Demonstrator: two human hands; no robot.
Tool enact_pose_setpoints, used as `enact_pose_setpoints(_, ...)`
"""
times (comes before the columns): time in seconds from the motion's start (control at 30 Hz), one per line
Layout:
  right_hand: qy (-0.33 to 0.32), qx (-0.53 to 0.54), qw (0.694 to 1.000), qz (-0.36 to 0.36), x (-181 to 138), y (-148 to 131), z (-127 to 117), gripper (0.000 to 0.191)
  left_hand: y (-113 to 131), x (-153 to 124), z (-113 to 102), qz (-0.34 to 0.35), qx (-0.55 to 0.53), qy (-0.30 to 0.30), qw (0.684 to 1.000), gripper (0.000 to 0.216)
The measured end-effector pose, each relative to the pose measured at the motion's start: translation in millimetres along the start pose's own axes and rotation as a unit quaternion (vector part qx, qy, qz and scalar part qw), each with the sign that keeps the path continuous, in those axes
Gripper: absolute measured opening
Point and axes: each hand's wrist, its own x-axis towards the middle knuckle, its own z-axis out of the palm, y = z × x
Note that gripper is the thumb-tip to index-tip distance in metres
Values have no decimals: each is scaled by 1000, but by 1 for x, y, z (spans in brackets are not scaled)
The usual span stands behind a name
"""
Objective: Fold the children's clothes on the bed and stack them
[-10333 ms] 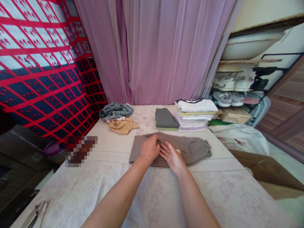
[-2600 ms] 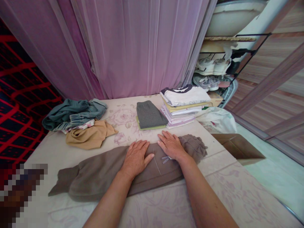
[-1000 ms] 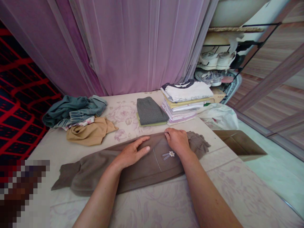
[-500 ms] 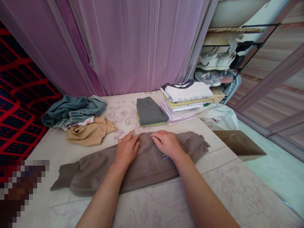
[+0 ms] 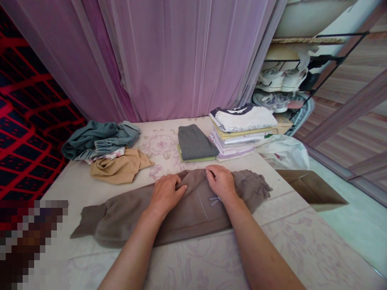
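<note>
A pair of brown trousers (image 5: 130,217) lies folded lengthwise across the bed in front of me, with a ribbed cuff at the left and a gathered waist at the right. Around the far edge, left of the middle, the fingers of my left hand (image 5: 167,196) curl over the cloth, with creases beside the thumb. My right hand (image 5: 222,182) pinches that same edge farther right, its fingers drawn together. A pale seam line and a small striped drawstring show between and under my wrists.
Beyond the trousers sit folded grey clothing (image 5: 196,143) and a stack of folded shirts (image 5: 242,121). Loose blue-green clothes (image 5: 99,139) and a tan garment (image 5: 117,167) lie at the left. Off the bed's right side are a cardboard box (image 5: 311,187) and a shoe rack (image 5: 338,60).
My left hand's fingers have curled in from a flatter pose, and the cloth beside them has creased. The right hand still holds the far edge. The view has shifted slightly.
</note>
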Motion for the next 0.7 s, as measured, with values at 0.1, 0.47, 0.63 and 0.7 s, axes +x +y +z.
enact_pose_setpoints(0.1,49,49,997,40,1,9,2,32,1,5,0,-54,-73,-62,994,33)
enact_pose_setpoints(0.47,116,118,985,42,0,7,3,30,14,57,1,-60,-377,-116,917,26)
enact_pose_setpoints(0.63,136,108,985,9,2,13,8,27,5,67,16,-84,-303,-54,948,29)
enact_pose_setpoints(0.7,114,90,989,-1,2,16,11,25,-1,69,25,-39,-220,-13,975,29)
